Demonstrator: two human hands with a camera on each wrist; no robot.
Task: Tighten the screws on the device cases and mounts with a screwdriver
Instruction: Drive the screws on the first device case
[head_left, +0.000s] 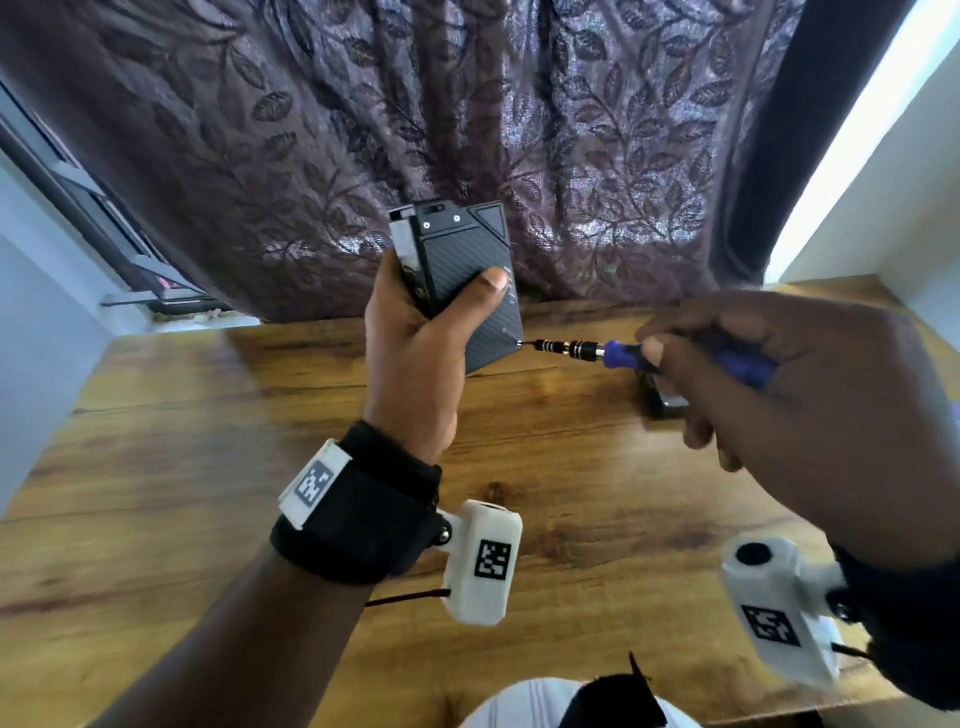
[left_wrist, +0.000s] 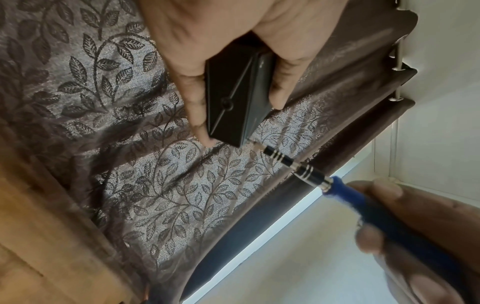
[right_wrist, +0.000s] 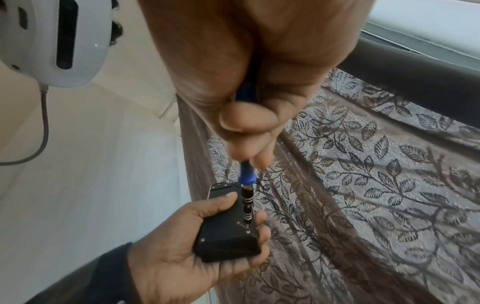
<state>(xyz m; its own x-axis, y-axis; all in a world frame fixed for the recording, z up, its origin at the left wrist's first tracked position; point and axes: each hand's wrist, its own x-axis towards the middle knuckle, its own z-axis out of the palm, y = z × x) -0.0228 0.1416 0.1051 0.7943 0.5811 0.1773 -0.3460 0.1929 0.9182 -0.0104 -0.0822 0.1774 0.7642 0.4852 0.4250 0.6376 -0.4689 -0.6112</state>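
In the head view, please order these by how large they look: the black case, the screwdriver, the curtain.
1. Curtain
2. Black case
3. Screwdriver, though the right hand hides part of its handle, and apparent size depends on nearness to the camera.

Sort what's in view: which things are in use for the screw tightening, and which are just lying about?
In use: black device case gripped in left hand; blue-handled screwdriver in right hand, tip at the case's corner.
Lying about: dark object on the wooden table; leaf-patterned curtain.

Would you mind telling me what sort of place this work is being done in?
Probably a room in a home rather than a workshop: a wood-grain table stands against a leaf-patterned curtain drawn across a window frame, between plain pale walls.
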